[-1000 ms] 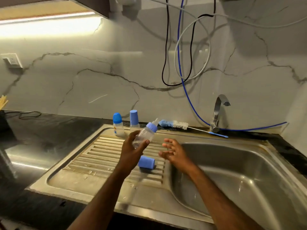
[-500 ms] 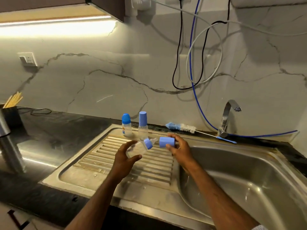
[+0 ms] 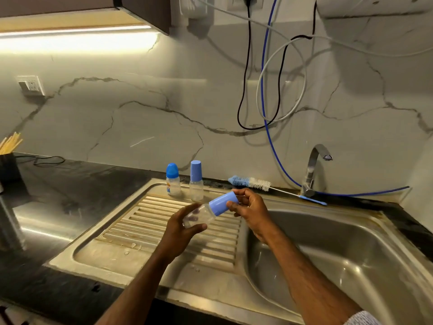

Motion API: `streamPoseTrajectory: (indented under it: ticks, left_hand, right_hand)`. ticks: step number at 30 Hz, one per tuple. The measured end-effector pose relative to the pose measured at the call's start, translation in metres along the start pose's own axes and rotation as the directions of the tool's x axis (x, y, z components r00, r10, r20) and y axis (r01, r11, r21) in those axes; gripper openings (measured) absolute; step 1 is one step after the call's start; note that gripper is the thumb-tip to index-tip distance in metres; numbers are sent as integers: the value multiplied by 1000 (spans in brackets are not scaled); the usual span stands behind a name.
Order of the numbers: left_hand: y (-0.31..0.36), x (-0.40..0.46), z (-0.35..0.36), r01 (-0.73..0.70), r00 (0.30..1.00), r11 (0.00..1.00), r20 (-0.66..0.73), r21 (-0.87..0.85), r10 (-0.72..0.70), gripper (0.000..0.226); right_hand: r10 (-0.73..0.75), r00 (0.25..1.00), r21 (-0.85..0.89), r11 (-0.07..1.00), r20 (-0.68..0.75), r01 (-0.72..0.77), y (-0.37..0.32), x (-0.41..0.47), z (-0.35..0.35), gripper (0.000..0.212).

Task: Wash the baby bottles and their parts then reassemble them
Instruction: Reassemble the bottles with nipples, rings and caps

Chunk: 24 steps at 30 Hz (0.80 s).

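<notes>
Bottle (image 3: pixel 199 215) under inspection: clear body, tilted, gripped in my left hand (image 3: pixel 181 227) above the ribbed draining board (image 3: pixel 145 221) of the sink (image 3: pixel 351 266). My right hand (image 3: pixel 249 208), at 3 o'clock of the bottle, pinches the blue cap (image 3: pixel 222 204), which sits over the bottle's neck. Two capped bottles stand upright at 12 o'clock on the board's rear edge: a round-capped bottle (image 3: pixel 173 179) and, just beside it, a tall-capped bottle (image 3: pixel 196 180). Bottle brush (image 3: pixel 253 183) lies along the sink rim at 1 o'clock, its handle reaching the tap (image 3: pixel 312 170). Dark desk (image 3: pixel 70 184) lies at 9 o'clock.
</notes>
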<state>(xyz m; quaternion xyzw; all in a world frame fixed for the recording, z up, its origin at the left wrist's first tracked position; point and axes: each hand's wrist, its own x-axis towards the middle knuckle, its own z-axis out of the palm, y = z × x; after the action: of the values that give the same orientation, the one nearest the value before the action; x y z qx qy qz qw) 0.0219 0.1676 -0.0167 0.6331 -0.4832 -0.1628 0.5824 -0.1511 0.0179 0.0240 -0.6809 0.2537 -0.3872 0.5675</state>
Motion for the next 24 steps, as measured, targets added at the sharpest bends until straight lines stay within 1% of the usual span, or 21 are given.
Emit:
streamPoseTrajectory:
  ticks: [6, 8, 9, 10, 11, 13, 14, 16, 18, 20, 21, 23, 24]
  left_hand:
    - [6, 5, 17, 8, 1000, 998, 9, -65, -7, 60]
    - [8, 8, 21, 12, 1000, 995, 18, -94, -10, 58]
    - [9, 11, 23, 14, 999, 996, 30, -94, -12, 57]
    - [8, 13, 25, 18, 999, 995, 39, -100, -14, 56]
    - [9, 17, 29, 17, 999, 992, 43, -124, -12, 54]
    - [12, 27, 36, 20, 999, 985, 48, -171, -12, 54]
    - [12, 35, 40, 27, 998, 987, 58, -161, -18, 56]
    - [10, 51, 44, 34, 993, 997, 111, -70, -26, 64]
    - [6, 65, 43, 42, 987, 997, 153, 58, -51, 78]
    - [-2, 78, 38, 71, 983, 979, 151, 189, -100, 86]
    - [-6, 84, 35, 87, 982, 967, 143, 238, -124, 84]
    - [-12, 94, 30, 102, 980, 944, 129, 314, -149, 70]
    - [-15, 100, 30, 102, 980, 932, 127, 347, -154, 62]
  right_hand:
    - [0, 999, 112, 994, -38, 4, -3, 3, -3, 34]
    - [-11, 999, 120, 993, -53, 17, -6, 6, -5, 34]
    - [-13, 998, 95, 995, -55, 18, -7, 8, -7, 36]
    - [-11, 999, 54, 998, -50, 13, -7, 8, -8, 42]
    - [-11, 999, 19, 1000, -33, 12, -6, 8, -8, 52]
    - [-14, 1000, 22, 1000, -3, 14, 0, 9, -3, 78]
    - [-11, 1000, 46, 999, -25, 12, 2, 11, -1, 85]
    - [-40, 994, 53, 998, -101, 46, 1, 18, 2, 91]
    - [-102, 984, -103, 991, -146, 88, 1, 31, -2, 97]
    - [-113, 983, -274, 959, -148, 69, 0, 47, -10, 94]
    - [-93, 984, -322, 946, -152, 40, -1, 56, -12, 87]
    - [-69, 984, -392, 920, -164, -1, -1, 73, -16, 75]
    - [-68, 984, -420, 907, -165, -8, 0, 83, -17, 72]
